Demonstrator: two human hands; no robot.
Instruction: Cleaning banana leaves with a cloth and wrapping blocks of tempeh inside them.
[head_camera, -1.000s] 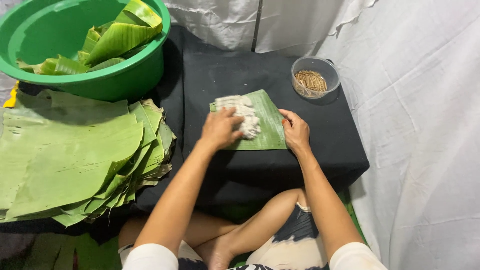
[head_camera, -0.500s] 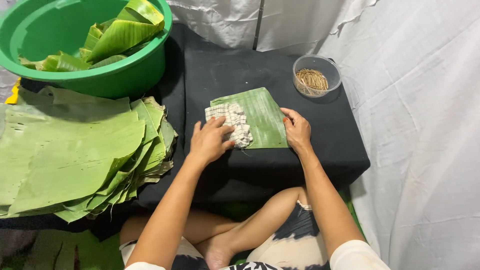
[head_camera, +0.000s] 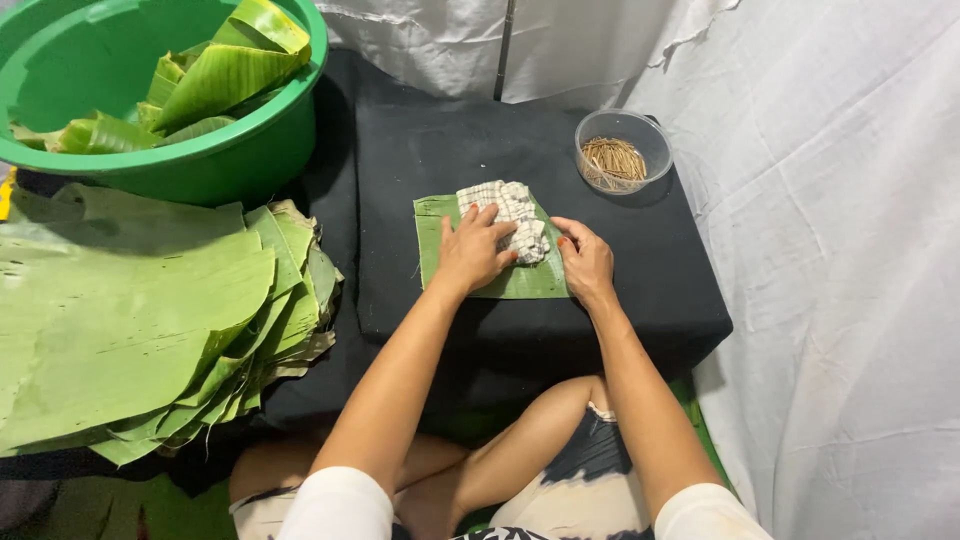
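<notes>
The left hand (head_camera: 472, 252) is lying flat on a cut green leaf (head_camera: 440, 225) in the middle of the black table (head_camera: 640, 290), fingers spread and extended, and its fingertips are pressing on a crumpled pale cloth (head_camera: 515, 212) that is sitting on the leaf's upper right part. The right hand (head_camera: 588, 264) is resting at the leaf's right edge, fingers loosely curled downward and pinning that side; whether it is pinching the edge or only pressing on it cannot be told. Neither hand is closed around anything. The likely trouble is the leaf itself: it is thin and ribbed, so a hard push along the cloth could split it along the grain, and it could slide on the smooth black cover if the right hand is easing its pressure. The clear bowl (head_camera: 622, 150) of thin sticks is standing near the table's far right corner, where a wide sweep could knock it. The leaf stack (head_camera: 130, 320) and the green tub (head_camera: 150, 165) are lying well apart, to the left.
</notes>
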